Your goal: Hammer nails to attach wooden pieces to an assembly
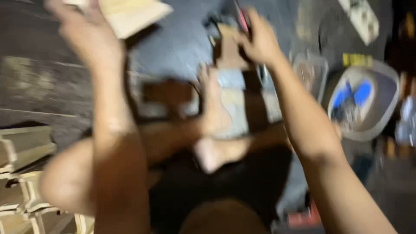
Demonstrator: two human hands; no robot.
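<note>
Grey tub (pixel 392 93) at floor's right edge holds blue items (pixel 353 94), blurred. Left hand (pixel 84 37) grips a pale wood piece (pixel 130 15); right hand (pixel 260 41) pinches a dark slim tool (pixel 241 17).

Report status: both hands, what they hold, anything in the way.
Left hand shut on pale wooden piece. Right hand holds a dark tool, blurred. Crossed legs and bare feet below the hands; grey tub right.
</note>
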